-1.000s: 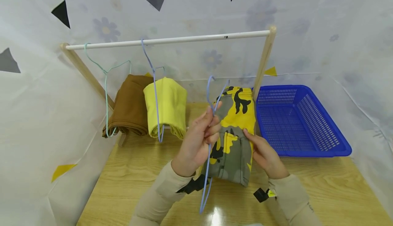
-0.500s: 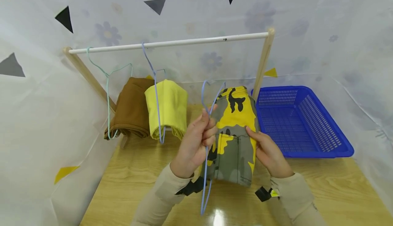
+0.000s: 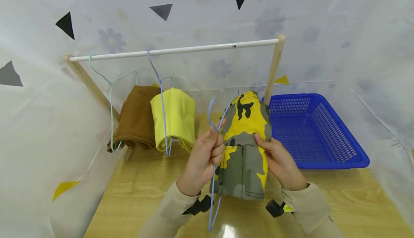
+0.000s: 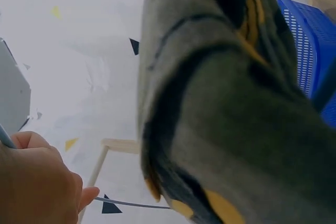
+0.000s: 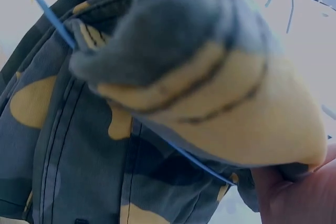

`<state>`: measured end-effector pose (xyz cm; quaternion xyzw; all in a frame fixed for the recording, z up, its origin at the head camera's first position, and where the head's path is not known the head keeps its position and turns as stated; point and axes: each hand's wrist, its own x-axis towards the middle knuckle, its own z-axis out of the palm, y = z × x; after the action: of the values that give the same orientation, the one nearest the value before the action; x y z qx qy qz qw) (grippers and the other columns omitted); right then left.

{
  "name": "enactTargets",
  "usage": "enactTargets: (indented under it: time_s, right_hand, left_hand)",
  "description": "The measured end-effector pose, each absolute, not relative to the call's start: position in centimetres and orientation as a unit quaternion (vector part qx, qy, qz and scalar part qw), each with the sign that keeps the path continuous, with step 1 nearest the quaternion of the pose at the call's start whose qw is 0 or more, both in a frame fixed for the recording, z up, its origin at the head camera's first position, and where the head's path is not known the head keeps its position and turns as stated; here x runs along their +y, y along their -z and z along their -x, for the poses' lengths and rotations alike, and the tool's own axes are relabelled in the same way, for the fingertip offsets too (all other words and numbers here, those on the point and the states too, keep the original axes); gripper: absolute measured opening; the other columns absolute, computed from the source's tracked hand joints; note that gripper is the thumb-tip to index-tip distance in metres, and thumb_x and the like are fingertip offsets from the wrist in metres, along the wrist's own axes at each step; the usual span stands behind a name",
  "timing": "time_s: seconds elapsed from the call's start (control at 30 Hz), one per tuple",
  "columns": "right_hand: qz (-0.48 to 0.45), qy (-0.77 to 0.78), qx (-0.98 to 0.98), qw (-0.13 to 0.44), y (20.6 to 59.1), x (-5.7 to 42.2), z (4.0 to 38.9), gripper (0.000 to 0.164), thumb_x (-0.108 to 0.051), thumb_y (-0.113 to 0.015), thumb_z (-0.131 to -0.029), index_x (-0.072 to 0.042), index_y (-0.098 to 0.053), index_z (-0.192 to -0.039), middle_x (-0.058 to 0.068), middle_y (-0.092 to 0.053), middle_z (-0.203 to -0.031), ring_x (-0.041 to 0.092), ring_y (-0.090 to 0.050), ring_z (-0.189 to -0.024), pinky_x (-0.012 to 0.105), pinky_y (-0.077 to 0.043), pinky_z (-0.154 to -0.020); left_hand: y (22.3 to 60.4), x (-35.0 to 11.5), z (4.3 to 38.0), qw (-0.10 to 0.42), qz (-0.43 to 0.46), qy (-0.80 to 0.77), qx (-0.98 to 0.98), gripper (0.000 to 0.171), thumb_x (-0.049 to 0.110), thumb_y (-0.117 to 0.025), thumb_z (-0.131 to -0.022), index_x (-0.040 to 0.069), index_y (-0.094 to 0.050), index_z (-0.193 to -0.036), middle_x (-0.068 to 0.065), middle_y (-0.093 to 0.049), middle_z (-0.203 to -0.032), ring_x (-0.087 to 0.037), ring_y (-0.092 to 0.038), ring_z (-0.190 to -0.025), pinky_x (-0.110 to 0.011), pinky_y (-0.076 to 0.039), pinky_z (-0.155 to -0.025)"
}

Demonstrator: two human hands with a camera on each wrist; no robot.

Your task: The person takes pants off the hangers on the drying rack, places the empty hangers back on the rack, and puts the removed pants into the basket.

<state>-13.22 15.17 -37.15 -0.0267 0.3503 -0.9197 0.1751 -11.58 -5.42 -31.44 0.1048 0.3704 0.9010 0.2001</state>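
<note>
Folded camouflage trousers (image 3: pixel 247 123) in yellow, grey and black hang over a blue wire hanger (image 3: pixel 210 225), raised above the table. My left hand (image 3: pixel 202 162) grips the hanger just below its hook. At the other side, my right hand (image 3: pixel 281 162) pinches the edge of the trousers, thumb on top and fingers underneath. Close up, the rolled cloth (image 4: pixel 210 108) fills much of the left wrist view, beside the left hand (image 4: pixel 39 182). Part of the hanger is hidden by the cloth in the right wrist view, where the right thumb (image 5: pixel 304 198) shows at the corner.
A rack with a white rail (image 3: pixel 194 49) stands at the back of the wooden table (image 3: pixel 145 202). On it hang brown folded cloth (image 3: pixel 137 119) on a green hanger and yellow folded cloth (image 3: pixel 179 115) on a blue one. A blue basket (image 3: pixel 359 155) stands at right.
The hanger and the left hand have shifted a little left and down. The trousers have turned slightly and spread wider, with the right hand still on their edge. The view has tilted slightly.
</note>
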Motion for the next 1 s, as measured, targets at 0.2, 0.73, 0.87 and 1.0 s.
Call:
enactTargets:
  time_s: [0.2,0.73,0.87,1.0]
  right_hand:
    - [0.012,0.913,0.366,0.178,36.5,14.3,13.1,0.021,-0.01,-0.04,-0.095,-0.009,-0.035,-0.115,0.001,-0.056,-0.097,0.013,-0.056,-0.089,0.025,-0.048,-0.078]
    - [0.013,0.905,0.387,0.177,34.8,14.6,12.5,0.026,-0.017,-0.041,-0.094,-0.008,-0.032,-0.116,0.002,-0.056,-0.095,0.014,-0.058,-0.085,0.025,-0.049,-0.076]
    - [0.012,0.9,0.397,0.179,34.2,14.9,12.2,0.029,-0.019,-0.042,-0.094,-0.009,-0.03,-0.118,0.002,-0.055,-0.096,0.015,-0.058,-0.086,0.026,-0.049,-0.077]
    - [0.017,0.902,0.39,0.186,33.8,14.9,11.7,0.027,-0.019,-0.042,-0.094,-0.009,-0.031,-0.116,0.003,-0.055,-0.095,0.015,-0.059,-0.085,0.026,-0.049,-0.077]
  left_hand:
    - [32.1,-5.6,11.7,0.194,-0.113,-0.904,0.364,0.056,0.034,-0.042,-0.091,0.007,-0.028,-0.138,0.006,-0.023,-0.058,-0.004,-0.017,-0.041,-0.014,-0.013,-0.036]
    - [35.8,-5.9,13.1,0.187,-0.087,-0.912,0.356,0.053,0.034,-0.04,-0.091,0.016,-0.026,-0.139,0.007,-0.024,-0.057,-0.002,-0.017,-0.041,-0.014,-0.012,-0.037]
    - [36.7,-6.1,13.1,0.194,-0.079,-0.927,0.313,0.053,0.034,-0.038,-0.092,0.015,-0.023,-0.139,0.007,-0.023,-0.057,-0.002,-0.015,-0.042,-0.013,-0.012,-0.037]
    - [37.6,-6.6,13.1,0.195,-0.067,-0.936,0.286,0.05,0.033,-0.037,-0.092,0.014,-0.025,-0.137,0.006,-0.022,-0.058,-0.003,-0.014,-0.042,-0.014,-0.011,-0.037]
